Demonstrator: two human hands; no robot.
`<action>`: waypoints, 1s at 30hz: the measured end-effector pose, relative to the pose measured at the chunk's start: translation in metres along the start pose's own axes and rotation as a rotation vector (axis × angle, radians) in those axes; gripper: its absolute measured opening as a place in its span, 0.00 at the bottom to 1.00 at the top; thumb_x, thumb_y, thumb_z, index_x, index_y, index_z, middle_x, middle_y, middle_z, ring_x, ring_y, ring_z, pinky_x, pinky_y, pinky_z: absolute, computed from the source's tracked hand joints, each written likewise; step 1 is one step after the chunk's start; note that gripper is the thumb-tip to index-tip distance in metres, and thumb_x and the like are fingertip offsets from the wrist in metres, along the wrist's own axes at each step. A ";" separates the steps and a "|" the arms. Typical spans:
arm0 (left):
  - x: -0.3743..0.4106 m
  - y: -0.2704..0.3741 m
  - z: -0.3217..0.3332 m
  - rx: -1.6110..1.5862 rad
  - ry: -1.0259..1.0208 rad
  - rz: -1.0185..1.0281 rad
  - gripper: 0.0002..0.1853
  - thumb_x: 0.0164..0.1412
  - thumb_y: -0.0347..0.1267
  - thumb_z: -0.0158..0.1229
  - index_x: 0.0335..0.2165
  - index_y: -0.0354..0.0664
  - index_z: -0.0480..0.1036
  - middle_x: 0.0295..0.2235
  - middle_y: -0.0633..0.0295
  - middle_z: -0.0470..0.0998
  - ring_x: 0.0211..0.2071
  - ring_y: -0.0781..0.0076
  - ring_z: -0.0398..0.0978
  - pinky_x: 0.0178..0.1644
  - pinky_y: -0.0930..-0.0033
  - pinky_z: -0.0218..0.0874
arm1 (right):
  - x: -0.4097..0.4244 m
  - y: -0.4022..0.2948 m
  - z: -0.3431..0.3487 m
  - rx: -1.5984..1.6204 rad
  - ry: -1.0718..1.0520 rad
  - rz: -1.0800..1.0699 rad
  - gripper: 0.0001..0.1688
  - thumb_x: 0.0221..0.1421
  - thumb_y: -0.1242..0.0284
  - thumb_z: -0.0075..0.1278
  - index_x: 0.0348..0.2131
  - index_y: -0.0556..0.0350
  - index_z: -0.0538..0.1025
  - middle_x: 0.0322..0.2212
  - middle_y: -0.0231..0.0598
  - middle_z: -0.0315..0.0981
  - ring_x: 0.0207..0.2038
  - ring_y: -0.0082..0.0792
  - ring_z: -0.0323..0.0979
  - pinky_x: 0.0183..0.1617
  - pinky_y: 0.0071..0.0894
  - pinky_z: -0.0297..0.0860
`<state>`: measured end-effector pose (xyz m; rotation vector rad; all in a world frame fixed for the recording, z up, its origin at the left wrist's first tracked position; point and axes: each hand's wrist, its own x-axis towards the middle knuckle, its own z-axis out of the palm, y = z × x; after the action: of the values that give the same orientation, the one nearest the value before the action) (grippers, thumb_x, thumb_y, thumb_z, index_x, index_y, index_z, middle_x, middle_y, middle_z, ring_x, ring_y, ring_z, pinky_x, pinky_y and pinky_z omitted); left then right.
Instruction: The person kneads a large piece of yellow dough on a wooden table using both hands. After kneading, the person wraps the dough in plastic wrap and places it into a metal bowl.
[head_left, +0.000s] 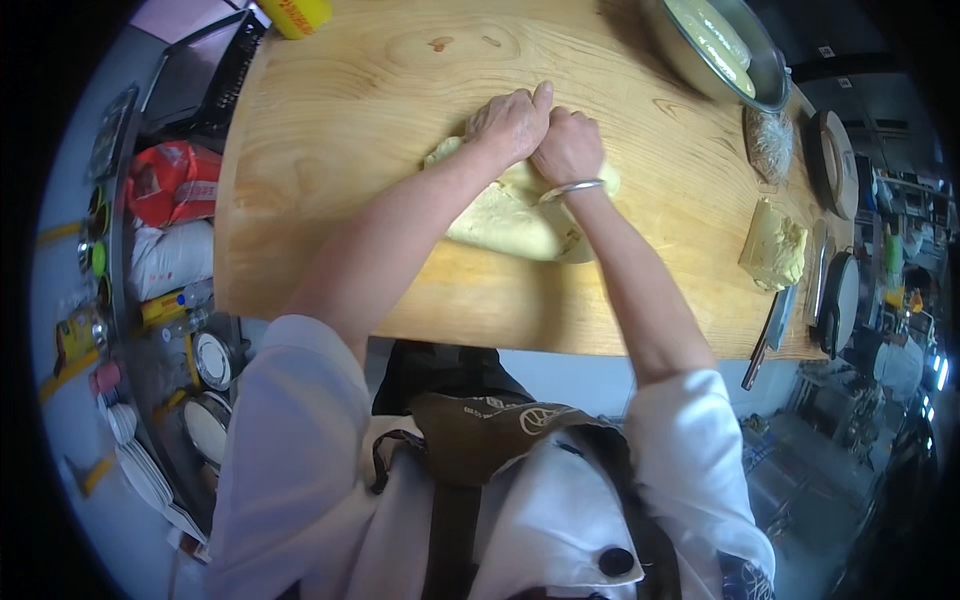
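Observation:
A large slab of pale yellow dough (510, 221) lies on the wooden worktop in front of me, its near side bulging and smooth. My left hand (510, 124) presses into its far side with curled fingers, thumb pointing up. Right beside it, my right hand (571, 146) is also bent over the dough, the knuckles facing away from me. A metal bangle (574, 189) circles the right wrist. Both sets of fingertips are hidden beneath the hands. Some dough shows past each hand, with a rough lump at its left end.
A smaller dough block (772, 244) sits at right, near a knife (780, 319) whose handle overhangs the front edge of the wooden worktop (337, 112). Behind are a bagged item (769, 142) and a steel bowl (769, 67) of dough rolls. Shelving with bags (176, 184) stands left.

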<state>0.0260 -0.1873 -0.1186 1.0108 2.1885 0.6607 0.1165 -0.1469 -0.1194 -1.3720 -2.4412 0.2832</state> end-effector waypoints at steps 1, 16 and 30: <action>-0.018 0.010 -0.008 0.032 0.002 0.047 0.25 0.58 0.47 0.36 0.34 0.38 0.72 0.38 0.49 0.73 0.42 0.50 0.69 0.47 0.54 0.58 | -0.012 0.004 -0.020 0.038 -0.078 0.044 0.11 0.46 0.66 0.46 0.24 0.55 0.73 0.23 0.52 0.72 0.28 0.49 0.70 0.33 0.47 0.67; -0.109 -0.045 0.020 0.223 0.561 0.855 0.12 0.51 0.33 0.45 0.32 0.39 0.72 0.32 0.58 0.74 0.35 0.60 0.71 0.42 0.58 0.57 | -0.119 0.012 -0.025 0.325 0.265 -0.370 0.13 0.46 0.72 0.47 0.34 0.58 0.73 0.34 0.42 0.73 0.35 0.40 0.70 0.39 0.36 0.63; 0.000 -0.032 0.020 0.250 0.459 0.812 0.09 0.54 0.32 0.47 0.21 0.44 0.68 0.19 0.59 0.71 0.23 0.58 0.69 0.31 0.60 0.58 | -0.018 0.011 -0.015 0.283 -0.230 0.098 0.19 0.56 0.63 0.39 0.20 0.57 0.72 0.19 0.48 0.72 0.24 0.49 0.70 0.30 0.44 0.66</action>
<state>0.0253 -0.2025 -0.1533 2.0961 2.2235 1.0703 0.1394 -0.1565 -0.1125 -1.3976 -2.3946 0.8180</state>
